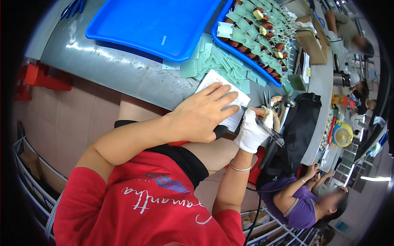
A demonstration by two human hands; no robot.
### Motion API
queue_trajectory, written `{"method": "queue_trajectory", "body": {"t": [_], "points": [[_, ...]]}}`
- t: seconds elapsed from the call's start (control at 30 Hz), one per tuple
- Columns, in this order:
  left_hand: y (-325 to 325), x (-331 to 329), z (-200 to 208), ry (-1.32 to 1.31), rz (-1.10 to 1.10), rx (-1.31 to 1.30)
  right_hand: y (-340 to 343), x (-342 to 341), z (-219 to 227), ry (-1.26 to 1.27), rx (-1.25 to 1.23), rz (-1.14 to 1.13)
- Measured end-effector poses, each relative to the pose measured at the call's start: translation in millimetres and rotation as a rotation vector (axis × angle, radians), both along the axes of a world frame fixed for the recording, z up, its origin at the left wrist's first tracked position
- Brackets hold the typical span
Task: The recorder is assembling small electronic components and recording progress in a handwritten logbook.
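Note:
My bare left hand (205, 111) lies flat with its fingers spread on a white printed sheet (214, 78) at the table's edge. My right hand (253, 130) wears a white glove with some fingertips bare. It is closed round a grey metal tool (278, 138) that looks like a caliper, with pointed jaws sticking up past the fingers. Much of the tool is hidden by the glove. Just beyond the sheet, thin pale green plates (223, 63) lie in a loose heap.
A blue tray (135, 28) holds one small pale strip. Another blue tray (216, 36) is full of copper-wound coils with green plates. A black bag (301, 127) is at the right, near a cardboard box (314, 43). A person in purple (301, 201) sits at the lower right.

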State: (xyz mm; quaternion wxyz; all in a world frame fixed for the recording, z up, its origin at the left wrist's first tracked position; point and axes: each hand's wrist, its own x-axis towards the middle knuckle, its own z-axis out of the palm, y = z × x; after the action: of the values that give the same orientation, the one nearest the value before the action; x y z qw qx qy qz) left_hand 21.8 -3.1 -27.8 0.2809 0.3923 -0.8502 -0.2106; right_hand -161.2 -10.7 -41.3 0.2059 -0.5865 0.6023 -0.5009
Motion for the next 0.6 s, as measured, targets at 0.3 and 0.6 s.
{"method": "queue_trajectory", "body": {"t": [0.3,0.6], "points": [[0,1,-2,0.011,-0.004,0.000,3,-6,-1,-0.010,0.036,-0.070],[0,2,-1,0.004,-0.003,-0.004,-1,3,4,-0.073,0.030,-0.098]]}}
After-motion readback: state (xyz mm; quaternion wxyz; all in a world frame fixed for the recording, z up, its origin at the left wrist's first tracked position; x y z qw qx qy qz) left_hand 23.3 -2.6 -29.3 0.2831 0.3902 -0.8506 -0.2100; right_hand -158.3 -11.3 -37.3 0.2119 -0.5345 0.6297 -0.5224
